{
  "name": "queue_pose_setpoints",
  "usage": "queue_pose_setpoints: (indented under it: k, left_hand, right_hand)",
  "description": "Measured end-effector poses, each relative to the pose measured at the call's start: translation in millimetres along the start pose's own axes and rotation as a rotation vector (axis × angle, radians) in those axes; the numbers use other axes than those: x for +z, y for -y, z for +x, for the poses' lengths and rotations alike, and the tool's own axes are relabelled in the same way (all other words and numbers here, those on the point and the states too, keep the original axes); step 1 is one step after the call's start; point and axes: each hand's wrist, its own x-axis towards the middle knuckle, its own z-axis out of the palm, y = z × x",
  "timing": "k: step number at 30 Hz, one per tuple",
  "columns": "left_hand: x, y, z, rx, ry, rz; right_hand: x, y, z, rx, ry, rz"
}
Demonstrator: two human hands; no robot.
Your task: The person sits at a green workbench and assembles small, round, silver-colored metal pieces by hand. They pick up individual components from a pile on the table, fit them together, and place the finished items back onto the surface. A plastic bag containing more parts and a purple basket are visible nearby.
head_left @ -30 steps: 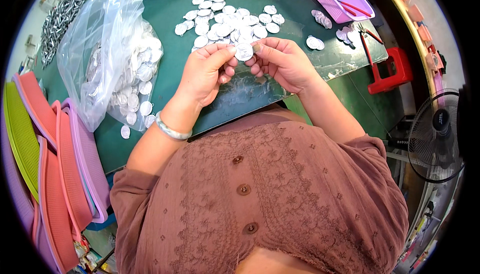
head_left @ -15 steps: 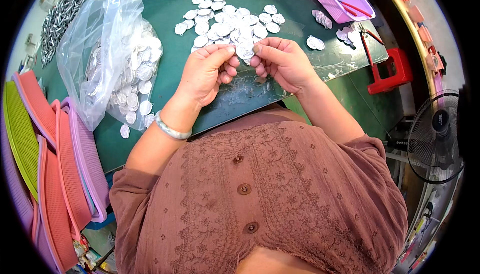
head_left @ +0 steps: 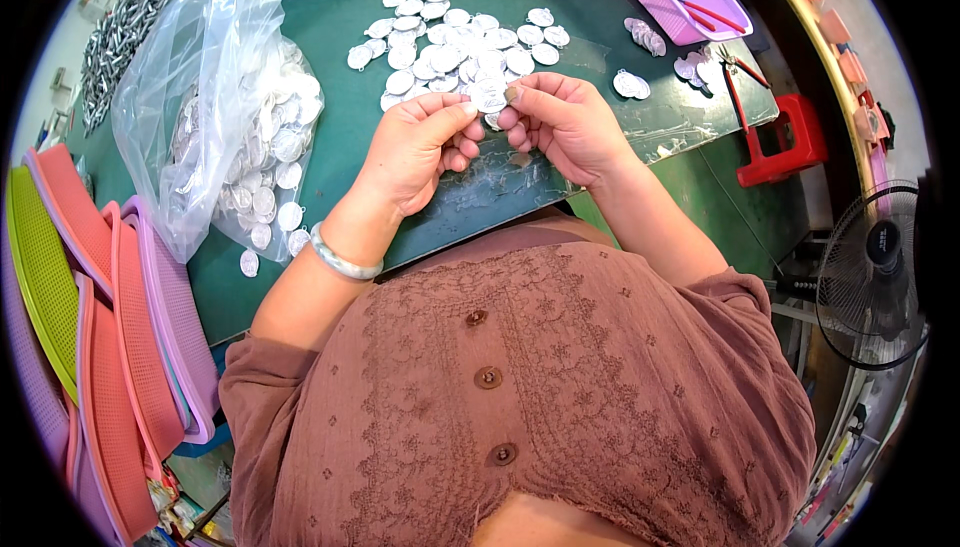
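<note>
Head view, as I read it: left hand [head_left: 415, 147] and right hand [head_left: 560, 122] both have their grip pinched on one silver oval tag [head_left: 489, 97] above the green worktop [head_left: 340, 107], inspection step in hand; next move calls for setting it among the loose tags [head_left: 450, 42].

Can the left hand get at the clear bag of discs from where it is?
Probably yes: the left hand shares one disc with the right hand; bare green table separates it from the bag.
</note>
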Motion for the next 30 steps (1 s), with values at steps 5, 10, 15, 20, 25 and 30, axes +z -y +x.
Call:
queue_pose_setpoints:
  k: [5, 10, 15, 20, 25, 30]
  left_hand:
    - [0, 0, 0, 0.001, -0.005, 0.002]
    - [2, -1, 0, 0.014, -0.019, -0.013]
    - [1, 0, 0, 0.036, -0.007, -0.007]
    - [3, 0, -2, 0.066, -0.029, 0.018]
    - [0, 1, 0, 0.103, -0.041, 0.055]
    - [1, 0, 0, 0.136, -0.064, 0.077]
  right_hand:
    - [-1, 0, 0, 0.012, 0.014, 0.003]
    - [1, -3, 1, -0.039, -0.021, 0.012]
    - [6, -6, 1, -0.114, -0.032, 0.031]
    - [8, -8, 2, -0.137, -0.04, 0.015]
    - [10, -7, 3, -0.173, -0.056, -0.041]
    - [12, -6, 2, -0.199, -0.053, -0.082]
